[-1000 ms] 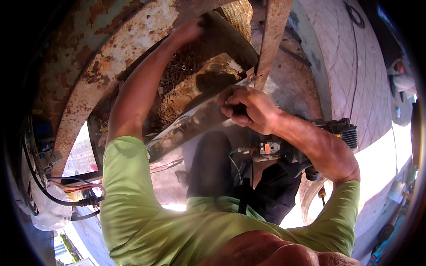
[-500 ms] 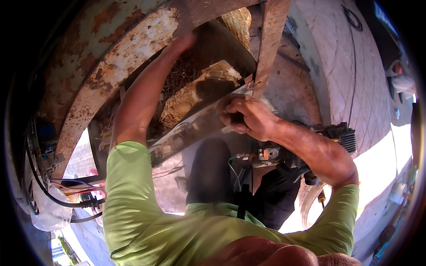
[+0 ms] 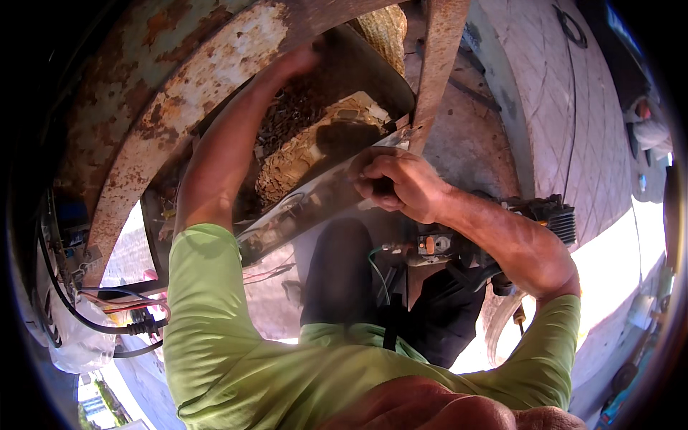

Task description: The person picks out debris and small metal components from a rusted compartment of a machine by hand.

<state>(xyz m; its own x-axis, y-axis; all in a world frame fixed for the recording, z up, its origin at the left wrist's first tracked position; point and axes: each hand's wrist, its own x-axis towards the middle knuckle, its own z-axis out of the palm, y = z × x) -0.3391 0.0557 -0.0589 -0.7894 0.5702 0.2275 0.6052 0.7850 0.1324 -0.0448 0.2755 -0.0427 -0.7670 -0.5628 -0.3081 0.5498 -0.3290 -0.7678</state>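
My left hand point(image 3: 307, 56) reaches deep into a dark metal tray point(image 3: 390, 75) under a rusty curved beam point(image 3: 215, 57); its fingers are lost in shadow. Brown flakes point(image 3: 290, 107) and a crumbly tan lump point(image 3: 283, 168) lie in the tray beside that arm. My right hand point(image 3: 390, 179) is closed just in front of a pale metal rail point(image 3: 322, 186) along the tray's near edge. Whatever its fingers may hold is hidden. Below that hand sit a small machine with a finned part point(image 3: 559, 222) and an orange switch point(image 3: 430, 244).
A rusty upright bar point(image 3: 433, 72) stands beside a woven sack point(image 3: 383, 36). A large pale quilted surface point(image 3: 559, 115) curves along the right. At the lower left hang black cables point(image 3: 107, 326), thin coloured wires and a translucent bag point(image 3: 79, 344). My knees are below the rail.
My left hand dipped slightly down and toward me, then rose a little, ending lower than a second ago. My right hand shifted slightly down and back up, still closed.
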